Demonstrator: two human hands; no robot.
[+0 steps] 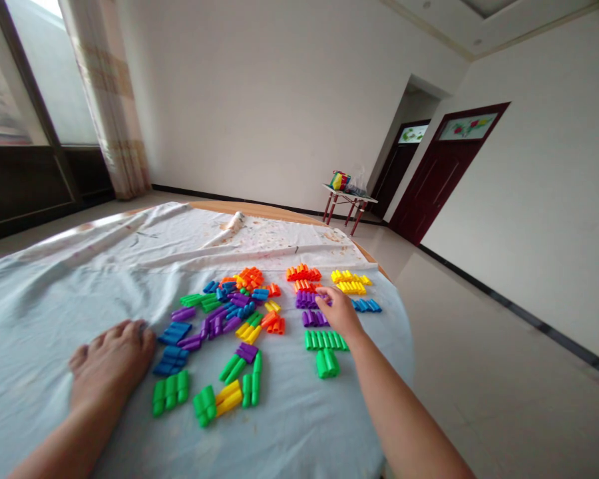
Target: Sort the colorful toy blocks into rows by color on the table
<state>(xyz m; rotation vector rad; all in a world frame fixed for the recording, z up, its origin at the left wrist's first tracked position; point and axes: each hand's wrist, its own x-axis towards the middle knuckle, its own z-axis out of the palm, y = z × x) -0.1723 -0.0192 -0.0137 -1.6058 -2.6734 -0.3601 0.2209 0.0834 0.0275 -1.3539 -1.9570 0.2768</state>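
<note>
My left hand (112, 359) lies flat on the light blue cloth, fingers spread and holding nothing. Beside its fingertips are blue plastic pieces (174, 332), bullet-shaped and joined side by side. Across the table, my right hand (340, 309) pinches at the right end of a row of purple plastic pieces (307, 300), its fingers partly covering them. A second purple row (314, 319) and a green row (324, 340) lie just nearer to me, with a short green block (327, 364) below. Orange rows (303, 272) sit beyond the hand, yellow rows (351, 287) to its upper right.
A mixed pile of coloured pieces (229, 313) spreads between my hands. Green and yellow groups (228, 397) lie near the front. The cloth (289, 432) covers a round table with a wooden edge (269, 210). A small table (349, 193) with bags stands by the far wall.
</note>
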